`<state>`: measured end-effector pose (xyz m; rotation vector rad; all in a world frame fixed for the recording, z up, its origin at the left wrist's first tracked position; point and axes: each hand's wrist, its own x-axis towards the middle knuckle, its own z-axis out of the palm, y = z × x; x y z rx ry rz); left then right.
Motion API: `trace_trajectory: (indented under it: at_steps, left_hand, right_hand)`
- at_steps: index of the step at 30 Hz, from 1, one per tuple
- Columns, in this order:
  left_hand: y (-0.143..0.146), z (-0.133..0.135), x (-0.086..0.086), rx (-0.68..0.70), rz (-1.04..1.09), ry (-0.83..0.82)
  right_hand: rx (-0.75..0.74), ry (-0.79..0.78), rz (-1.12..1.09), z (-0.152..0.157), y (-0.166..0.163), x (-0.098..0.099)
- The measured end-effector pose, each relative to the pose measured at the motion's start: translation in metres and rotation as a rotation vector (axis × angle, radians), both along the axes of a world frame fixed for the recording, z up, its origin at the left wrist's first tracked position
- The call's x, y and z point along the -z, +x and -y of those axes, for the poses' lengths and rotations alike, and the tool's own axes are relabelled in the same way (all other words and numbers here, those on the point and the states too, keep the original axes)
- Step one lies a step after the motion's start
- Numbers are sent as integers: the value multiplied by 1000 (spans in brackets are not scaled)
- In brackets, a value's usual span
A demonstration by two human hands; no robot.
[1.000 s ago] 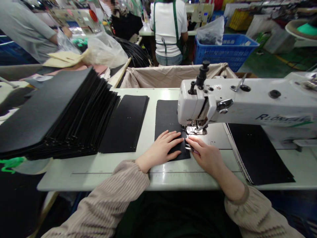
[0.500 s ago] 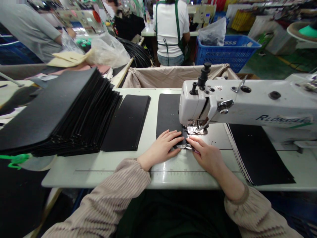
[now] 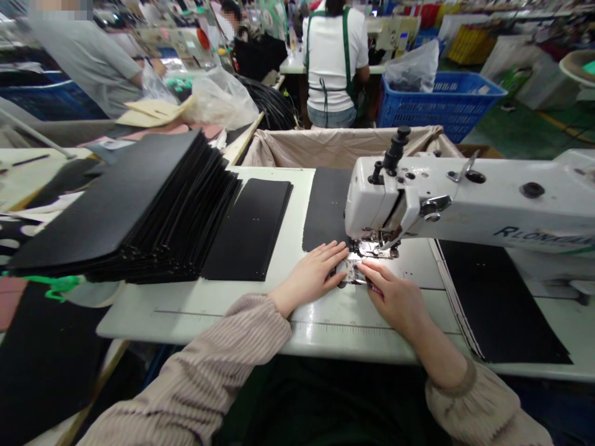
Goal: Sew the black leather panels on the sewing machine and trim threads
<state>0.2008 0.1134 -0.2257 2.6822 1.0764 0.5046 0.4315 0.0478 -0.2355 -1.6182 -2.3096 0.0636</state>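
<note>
Leftmost, tall stack of black panels (image 3: 125, 210) on tabletop (image 3: 223, 303). Left hand (image 3: 312, 272) flat, fingers spread, pressing black piece (image 3: 325, 207) at sewing machine (image 3: 418, 201) foot. Right hand (image 3: 395, 297) just beside; grip unclear.

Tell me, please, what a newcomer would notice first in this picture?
The white sewing machine fills the right side, with the left hand and right hand pressed at its needle. A tall stack of black sheets slopes on the table's left.
</note>
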Motion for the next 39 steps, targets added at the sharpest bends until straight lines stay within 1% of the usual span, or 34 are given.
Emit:
trace_trajectory:
  at_steps: [9, 23, 32, 39]
  left_hand:
    - [3, -3, 0, -17, -10, -17]
    - [2, -5, 3, -13, 30, -16]
    - [3, -4, 3, -35, 60, -19]
    - [3, -5, 5, -19, 67, 10]
  right_hand:
    - [-11, -4, -11, 0, 0, 1]
    - [-3, -12, -13, 0, -1, 0]
    - [3, 2, -18, 0, 0, 3]
    - [-7, 24, -72, 0, 0, 6]
